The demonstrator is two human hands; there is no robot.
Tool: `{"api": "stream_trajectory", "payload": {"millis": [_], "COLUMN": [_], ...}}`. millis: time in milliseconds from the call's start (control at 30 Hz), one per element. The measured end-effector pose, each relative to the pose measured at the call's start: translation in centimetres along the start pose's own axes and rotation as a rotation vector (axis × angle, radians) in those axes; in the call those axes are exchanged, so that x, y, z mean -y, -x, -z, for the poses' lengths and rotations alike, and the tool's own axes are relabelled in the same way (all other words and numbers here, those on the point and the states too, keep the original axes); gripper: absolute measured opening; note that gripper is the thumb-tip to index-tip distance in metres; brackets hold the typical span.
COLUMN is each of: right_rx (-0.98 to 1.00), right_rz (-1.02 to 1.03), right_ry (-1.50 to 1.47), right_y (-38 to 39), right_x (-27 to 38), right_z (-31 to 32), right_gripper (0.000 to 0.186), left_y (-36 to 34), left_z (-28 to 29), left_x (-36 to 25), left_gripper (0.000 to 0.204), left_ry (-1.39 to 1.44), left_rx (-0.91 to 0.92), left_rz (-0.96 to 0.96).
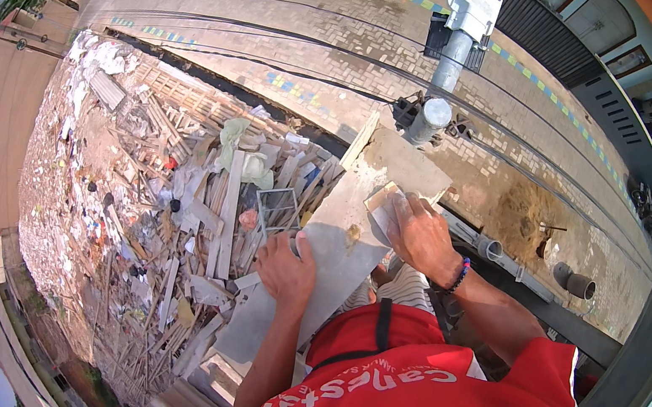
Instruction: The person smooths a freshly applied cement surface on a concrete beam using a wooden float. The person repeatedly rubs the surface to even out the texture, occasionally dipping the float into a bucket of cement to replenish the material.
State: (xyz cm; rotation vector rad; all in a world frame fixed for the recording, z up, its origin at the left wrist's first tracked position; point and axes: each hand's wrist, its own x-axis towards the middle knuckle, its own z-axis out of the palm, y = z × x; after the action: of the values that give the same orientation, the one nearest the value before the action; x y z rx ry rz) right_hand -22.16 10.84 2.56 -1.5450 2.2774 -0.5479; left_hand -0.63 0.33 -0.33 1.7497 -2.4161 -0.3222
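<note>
Running away from me is the top of a narrow wall (332, 243), coated in smooth grey cement, with a small brown spot near its middle. My right hand (422, 234) grips a flat rectangular block (382, 206), pale on its face and tan along one edge, and presses it against the cement near the wall's right side. The block's exact kind is unclear, as my fingers cover part of it. On the wall's left edge my left hand (287, 267) lies with fingers spread, holding nothing. My legs are partly hidden by my red shirt.
Far below on the left spreads a heap of broken planks and rubbish (179, 214). A utility pole (452, 62) rises just beyond the wall's far end, with several cables crossing ahead. Grey pipes (582, 285) stick out on the right. A paved street (287, 18) lies beyond.
</note>
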Motion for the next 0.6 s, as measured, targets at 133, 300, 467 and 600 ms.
{"api": "stream_trajectory", "payload": {"millis": [133,300,467,600], "right_rx": [0.02,0.058,0.039,0.11], "right_rz": [-0.146,0.044,-0.074,0.029], "right_ry": [-0.004,-0.025,-0.03,-0.063], "right_y": [-3.9,0.2,-3.3,-0.3], "right_x": [0.8,0.4,0.1,2.0], "right_z": [0.0,0.4,-0.5,1.0], "right_gripper": [0.04,0.043,0.046,0.041], "left_y": [0.0,-0.1,-0.2,-0.1], "left_z": [-0.1,0.2,0.1,0.2], "left_x": [-0.1,-0.1,-0.2,-0.4], "left_gripper": [0.036,0.035,0.034,0.033], "left_ry": [0.018,-0.003,0.042,0.003], "left_rx": [0.02,0.044,0.027,0.033], "left_rz": [-0.004,0.014,-0.012,-0.009]}}
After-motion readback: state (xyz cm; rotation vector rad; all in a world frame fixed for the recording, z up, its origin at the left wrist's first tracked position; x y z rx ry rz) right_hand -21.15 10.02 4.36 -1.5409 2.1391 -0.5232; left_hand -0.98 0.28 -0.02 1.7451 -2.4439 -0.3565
